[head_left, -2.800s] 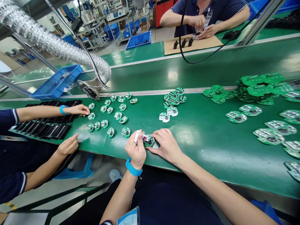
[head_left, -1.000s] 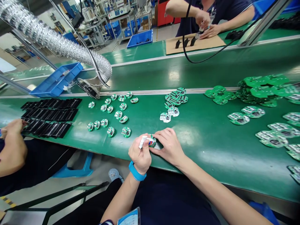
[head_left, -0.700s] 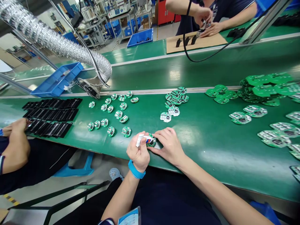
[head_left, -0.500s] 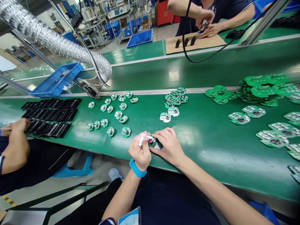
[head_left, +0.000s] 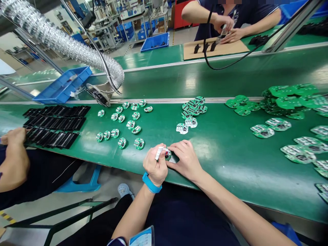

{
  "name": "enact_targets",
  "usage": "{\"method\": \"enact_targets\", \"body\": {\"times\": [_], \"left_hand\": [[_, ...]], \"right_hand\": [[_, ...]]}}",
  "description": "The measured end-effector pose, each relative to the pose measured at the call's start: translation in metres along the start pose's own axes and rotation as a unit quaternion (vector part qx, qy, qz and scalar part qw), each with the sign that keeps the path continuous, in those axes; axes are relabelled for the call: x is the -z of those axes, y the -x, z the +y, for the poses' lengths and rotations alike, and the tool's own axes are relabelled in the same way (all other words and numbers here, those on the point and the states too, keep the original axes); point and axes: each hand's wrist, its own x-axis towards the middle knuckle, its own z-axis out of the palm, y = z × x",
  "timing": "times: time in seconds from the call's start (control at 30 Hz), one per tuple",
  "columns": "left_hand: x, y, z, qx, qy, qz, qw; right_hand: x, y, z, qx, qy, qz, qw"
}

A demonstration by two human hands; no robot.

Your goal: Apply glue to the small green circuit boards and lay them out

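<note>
My left hand, with a blue band on its wrist, is closed round a small white tube with red and blue print, its narrow end pointing at a small round green circuit board. Thumb and fingers of my right hand grip that board at the bench's near edge. Part of the board is hidden by my fingers. Left of my hands lie several similar round boards, spread apart. Beyond my right hand are paired boards and a small pile of boards.
A high stack of green boards and loose panels lie right. Black parts in rows sit left, near a co-worker's hand. A silver duct hangs above a blue tray. Another person works across the bench.
The view has shifted slightly. My hands keep the same grip on the tube and the board, with little visible movement. The left co-worker's hand has moved a little left.
</note>
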Motion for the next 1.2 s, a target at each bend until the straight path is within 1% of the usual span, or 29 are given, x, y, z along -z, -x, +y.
{"method": "enact_targets", "body": {"times": [0.1, 0.2, 0.27, 0.37, 0.43, 0.5, 0.6, 0.7, 0.77, 0.87, 0.97, 1.03, 1.07, 1.13, 1.2], "left_hand": [[0.002, 0.0, 0.0, -0.008, 0.0, 0.017, 1.0], [0.013, -0.001, 0.003, 0.026, 0.002, 0.075, 0.997], [0.027, -0.005, 0.007, 0.06, 0.009, 0.126, 0.99], [0.055, -0.018, 0.01, 0.113, 0.017, 0.215, 0.97], [0.076, -0.028, 0.007, 0.136, 0.009, 0.287, 0.948], [0.098, -0.035, 0.001, 0.145, -0.003, 0.352, 0.925], [0.126, -0.039, -0.01, 0.147, -0.013, 0.415, 0.898], [0.149, -0.035, -0.018, 0.139, -0.03, 0.446, 0.884], [0.162, -0.03, -0.02, 0.143, -0.049, 0.456, 0.877], [0.176, -0.024, -0.023, 0.151, -0.056, 0.471, 0.867], [0.186, -0.021, -0.028, 0.152, -0.081, 0.484, 0.858], [0.188, -0.021, -0.032, 0.157, -0.102, 0.483, 0.855], [0.189, -0.022, -0.033, 0.16, -0.104, 0.478, 0.857], [0.186, -0.024, -0.035, 0.162, -0.09, 0.47, 0.863], [0.18, -0.026, -0.034, 0.163, -0.075, 0.459, 0.87]], "right_hand": [[0.0, -0.001, 0.0, 0.001, 0.003, 0.005, 1.0], [0.001, 0.002, 0.002, 0.002, 0.004, 0.002, 1.0], [0.002, 0.004, 0.003, 0.002, 0.003, -0.001, 1.0], [0.002, 0.0, 0.001, -0.003, -0.006, -0.005, 1.0], [-0.003, -0.013, -0.007, 0.004, -0.014, -0.025, 1.0], [-0.015, -0.034, -0.022, 0.028, -0.021, -0.06, 0.998], [-0.048, -0.076, -0.056, 0.091, -0.032, -0.108, 0.989], [-0.094, -0.117, -0.091, 0.154, -0.036, -0.152, 0.976], [-0.125, -0.137, -0.111, 0.18, -0.017, -0.187, 0.966], [-0.165, -0.155, -0.13, 0.186, 0.018, -0.222, 0.957], [-0.189, -0.163, -0.14, 0.175, 0.036, -0.231, 0.956], [-0.192, -0.165, -0.142, 0.167, 0.042, -0.23, 0.958], [-0.189, -0.164, -0.142, 0.164, 0.042, -0.227, 0.959], [-0.173, -0.159, -0.134, 0.157, 0.041, -0.215, 0.963], [-0.145, -0.148, -0.112, 0.142, 0.045, -0.199, 0.969]]}}
